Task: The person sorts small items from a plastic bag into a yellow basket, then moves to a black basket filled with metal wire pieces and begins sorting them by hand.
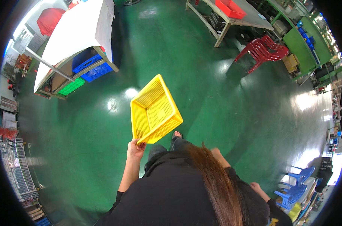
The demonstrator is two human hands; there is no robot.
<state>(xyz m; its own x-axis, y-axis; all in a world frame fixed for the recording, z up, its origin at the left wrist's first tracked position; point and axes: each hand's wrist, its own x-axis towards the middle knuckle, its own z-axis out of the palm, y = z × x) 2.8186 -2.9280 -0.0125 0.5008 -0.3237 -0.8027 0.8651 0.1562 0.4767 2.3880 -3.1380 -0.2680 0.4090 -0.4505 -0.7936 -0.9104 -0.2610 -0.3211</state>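
Note:
My left hand grips the lower left corner of a yellow plastic basket, with the thumb over its rim. The basket is rectangular, with perforated walls and floor, and hangs tilted in front of my legs. No contents show inside it. My right hand is close to my body at the right, apart from the basket. Long brown hair partly covers that arm, and its fingers cannot be made out. Farther right, another hand with a dark sleeve shows; it seems to be another person's.
A white-covered table with blue crates and a green crate below stands at the far left. At the far right are stacked red chairs and a table with a red bin. Blue chairs stand at the near right.

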